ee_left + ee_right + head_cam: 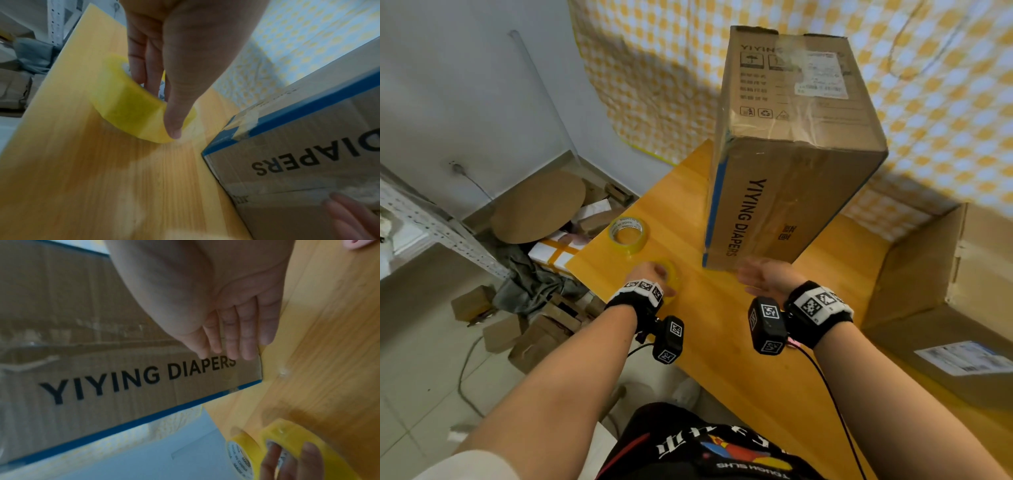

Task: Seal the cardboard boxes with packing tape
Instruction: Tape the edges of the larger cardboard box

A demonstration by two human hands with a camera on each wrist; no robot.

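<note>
A tall cardboard box [787, 164] printed YIYING DIAPERS stands on end on the wooden table [726, 346], old clear tape across its faces. Just left of its base my left hand [650, 275] grips a yellow tape roll [671, 274]. In the left wrist view the fingers [150, 73] reach into the roll [127, 104] and the thumb presses its outer side. My right hand [760, 279] is open with fingers [232, 340] straight against the box's [102, 378] lettered face near the bottom edge. A second tape roll [628, 234] lies flat further back on the left.
A large open cardboard box [945, 308] fills the table's right side. A checkered cloth [945, 102] hangs behind. Beyond the table's left edge the floor holds cardboard scraps [534, 325], a round cardboard disc [539, 205] and a metal shelf [431, 222].
</note>
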